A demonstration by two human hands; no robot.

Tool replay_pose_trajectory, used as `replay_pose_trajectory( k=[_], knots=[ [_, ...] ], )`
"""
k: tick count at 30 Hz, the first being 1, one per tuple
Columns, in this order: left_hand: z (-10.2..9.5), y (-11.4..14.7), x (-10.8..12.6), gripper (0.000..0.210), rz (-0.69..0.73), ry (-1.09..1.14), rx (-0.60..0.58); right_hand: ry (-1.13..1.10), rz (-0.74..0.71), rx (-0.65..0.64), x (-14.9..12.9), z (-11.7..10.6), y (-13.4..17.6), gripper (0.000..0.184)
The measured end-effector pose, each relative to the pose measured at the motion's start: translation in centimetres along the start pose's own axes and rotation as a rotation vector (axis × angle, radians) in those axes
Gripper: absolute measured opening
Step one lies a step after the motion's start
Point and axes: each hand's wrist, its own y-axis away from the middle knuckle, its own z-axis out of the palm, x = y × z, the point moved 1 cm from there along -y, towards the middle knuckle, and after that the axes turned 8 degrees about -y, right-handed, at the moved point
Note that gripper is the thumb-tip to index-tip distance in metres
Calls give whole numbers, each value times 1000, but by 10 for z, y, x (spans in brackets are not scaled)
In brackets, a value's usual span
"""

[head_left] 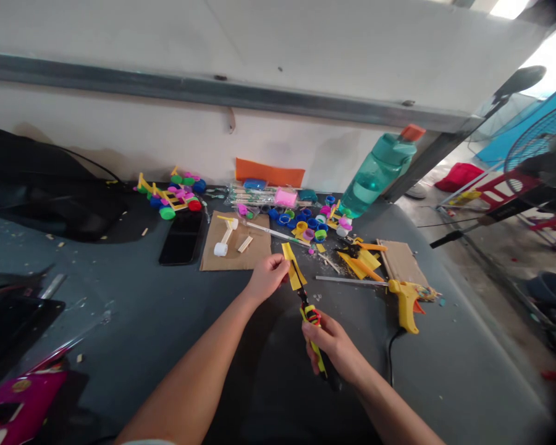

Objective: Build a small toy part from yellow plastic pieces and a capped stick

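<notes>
Pinched between the fingers of my left hand (271, 276) is a piece of yellow paper (289, 254), held over the front of the dark table. My right hand (334, 346) wraps round the yellow-and-black handles of a pliers-like hand tool (311, 314). Its narrow dark jaws lie along the yellow paper; whether they bite into it I cannot tell. Behind my left hand lies a cardboard sheet (206, 261) with a small assembly of white caps and a stick (227, 238) and short wooden pieces (245, 244) on it.
A yellow glue gun (405, 306) with its cord lies at right, near yellow paper scraps (361, 264). Behind are coloured bottle caps (301, 227), a teal bottle (373, 173), a phone (180, 238) and small cap-wheeled models (169, 196). A black bag (41, 191) is at left.
</notes>
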Motion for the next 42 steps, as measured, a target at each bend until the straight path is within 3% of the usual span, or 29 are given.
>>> replay_pose_trajectory(
  k=[32,42],
  knots=[
    [1,1,0,33,-61,27,-58,28,8,19,1,-2,0,41],
    [-1,-2,-1,33,48,-19,84,69,-8,1,1,-2,1,35]
  ],
)
